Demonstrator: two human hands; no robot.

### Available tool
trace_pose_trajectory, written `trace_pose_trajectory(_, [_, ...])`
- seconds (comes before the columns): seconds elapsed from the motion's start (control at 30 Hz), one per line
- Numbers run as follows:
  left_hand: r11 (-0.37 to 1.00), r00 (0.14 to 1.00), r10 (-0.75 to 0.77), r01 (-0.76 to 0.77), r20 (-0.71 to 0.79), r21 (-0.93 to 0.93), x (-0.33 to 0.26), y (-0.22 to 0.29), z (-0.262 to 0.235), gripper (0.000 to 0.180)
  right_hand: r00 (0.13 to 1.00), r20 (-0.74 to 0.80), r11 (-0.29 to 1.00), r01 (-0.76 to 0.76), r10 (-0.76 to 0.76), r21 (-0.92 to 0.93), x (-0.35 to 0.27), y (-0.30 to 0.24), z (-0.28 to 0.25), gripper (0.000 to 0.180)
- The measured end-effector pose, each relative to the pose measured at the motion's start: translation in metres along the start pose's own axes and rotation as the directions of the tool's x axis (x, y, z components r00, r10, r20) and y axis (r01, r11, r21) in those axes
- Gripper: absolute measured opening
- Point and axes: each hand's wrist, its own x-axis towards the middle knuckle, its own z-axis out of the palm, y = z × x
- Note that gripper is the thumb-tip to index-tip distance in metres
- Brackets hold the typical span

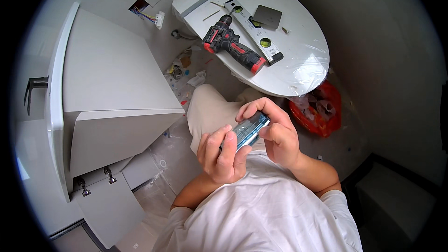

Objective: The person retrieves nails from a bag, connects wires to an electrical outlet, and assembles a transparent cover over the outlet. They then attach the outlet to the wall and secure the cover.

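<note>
Both hands hold a small flat case (pixel 247 129) in front of my white shirt. It has a clear, shiny top and blue edges; thin shapes show through the top, too blurred to name. My left hand (pixel 221 155) pinches its near left end between thumb and fingers. At the far right end, my right hand (pixel 279 135) has curled fingers and a thumb closed on it. Beyond my hands, a black and red cordless drill (pixel 234 45) lies on a white toilet lid (pixel 298 32) under clear plastic film, beside a spirit level (pixel 254 30).
A dark square plate (pixel 267 17) and a small brass-coloured piece (pixel 285 31) lie near the level. Wires hang from a wall box (pixel 139 5). A white cabinet (pixel 112 65) with an open door (pixel 108 207) stands left. A red plastic bag (pixel 322 116) sits right; litter (pixel 184 70) covers the floor.
</note>
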Motion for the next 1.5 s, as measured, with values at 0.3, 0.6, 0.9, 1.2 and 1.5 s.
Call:
trace_pose_trajectory(0.3, [0.999, 0.999, -0.04, 0.04, 0.019, -0.015, -0.001, 0.005, 0.002, 0.039, 0.999, -0.031, 0.999, -0.006, 0.008, 0.039, -0.003, 0.007, -0.004, 0.043])
trace_pose_trajectory(0.6, [0.942, 0.957, -0.287, 0.291, 0.053, -0.166, -0.006, 0.005, 0.002, 0.031, 0.99, 0.016, 0.99, -0.143, 0.143, 0.018, 0.0, 0.007, -0.014, 0.043])
trace_pose_trajectory(0.9, [0.537, 0.635, -0.717, 0.767, 0.289, -0.352, 0.016, 0.013, -0.01, 0.038, 0.973, 0.044, 0.971, -0.231, 0.229, 0.063, -0.002, -0.005, -0.018, 0.045])
trace_pose_trajectory(1.2, [0.453, 0.66, -0.659, 0.731, 0.361, -0.511, 0.016, 0.008, -0.01, 0.041, 0.995, -0.06, 0.987, -0.082, 0.074, -0.138, -0.011, 0.0, -0.007, 0.034])
trace_pose_trajectory(1.5, [0.47, 0.659, -0.645, 0.742, 0.388, -0.478, 0.005, 0.01, -0.009, 0.033, 0.991, -0.059, 0.986, -0.123, 0.117, -0.109, -0.02, 0.01, -0.011, 0.033])
